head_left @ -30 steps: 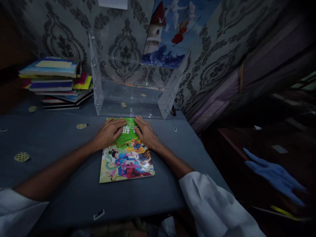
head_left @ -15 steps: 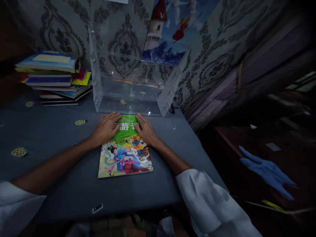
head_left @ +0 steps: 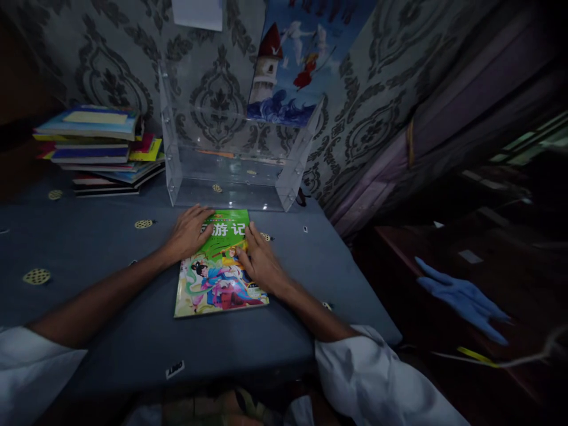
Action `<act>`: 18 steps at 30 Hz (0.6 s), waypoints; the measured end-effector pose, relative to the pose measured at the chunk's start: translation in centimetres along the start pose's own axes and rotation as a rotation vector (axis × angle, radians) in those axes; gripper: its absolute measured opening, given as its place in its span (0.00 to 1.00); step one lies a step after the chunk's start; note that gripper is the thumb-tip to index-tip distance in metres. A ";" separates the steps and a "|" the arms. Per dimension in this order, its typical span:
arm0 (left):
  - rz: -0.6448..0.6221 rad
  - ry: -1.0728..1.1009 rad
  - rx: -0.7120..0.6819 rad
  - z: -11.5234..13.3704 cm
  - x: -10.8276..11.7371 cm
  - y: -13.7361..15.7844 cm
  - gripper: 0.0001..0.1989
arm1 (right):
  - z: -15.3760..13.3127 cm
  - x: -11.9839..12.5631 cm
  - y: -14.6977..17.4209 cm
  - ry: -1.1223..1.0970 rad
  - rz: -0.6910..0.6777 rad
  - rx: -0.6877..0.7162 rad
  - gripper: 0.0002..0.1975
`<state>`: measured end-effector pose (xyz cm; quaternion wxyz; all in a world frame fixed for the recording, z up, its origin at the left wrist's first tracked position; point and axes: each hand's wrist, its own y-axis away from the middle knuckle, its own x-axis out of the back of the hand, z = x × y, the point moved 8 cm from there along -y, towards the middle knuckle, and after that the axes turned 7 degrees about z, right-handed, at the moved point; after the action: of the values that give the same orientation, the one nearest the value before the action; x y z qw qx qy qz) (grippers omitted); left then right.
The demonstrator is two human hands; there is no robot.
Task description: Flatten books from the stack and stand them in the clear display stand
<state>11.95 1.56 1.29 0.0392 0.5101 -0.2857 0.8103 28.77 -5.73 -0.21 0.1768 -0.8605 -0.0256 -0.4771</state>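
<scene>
Head view, dim light. A book (head_left: pixel 222 281) is laid cover up on the table (head_left: pixel 110 302), just in front of the clear rack (head_left: pixel 173 168). Its upper left edge is covered by the left hand (head_left: pixel 190 232), palm down, fingers stretched flat and the thumb set apart on the cover. The right edge is covered by the right hand (head_left: pixel 262 260), likewise flattened, thumb held wide over the cover. Left of the rack, a stack (head_left: pixel 100 152) of books is unevenly piled. A poster (head_left: pixel 284 71) is hung on the patterned wall (head_left: pixel 110 74). Beyond the table's right edge, a blue glove (head_left: pixel 464 300) is seen on a dark surface (head_left: pixel 446 253).
</scene>
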 end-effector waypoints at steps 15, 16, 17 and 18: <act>0.037 0.024 -0.030 0.1 0.2 0.1 0.25 | -2.9 0.9 7.4 0.093 -0.028 0.011 0.36; 0.038 0.017 -0.025 0.2 0.2 0.1 0.25 | -2.9 0.9 7.4 0.089 -0.023 0.011 0.36; 0.038 0.002 -0.025 0.2 0.3 0.2 0.25 | -2.9 1.0 7.4 0.087 -0.019 0.014 0.36; 0.036 -0.017 -0.031 0.4 0.3 0.2 0.25 | -2.9 1.0 7.4 0.086 -0.017 0.015 0.35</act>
<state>12.01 1.11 1.58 0.0304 0.5111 -0.3077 0.8020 28.49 -13.71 -0.01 0.1802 -0.8376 -0.0286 -0.5150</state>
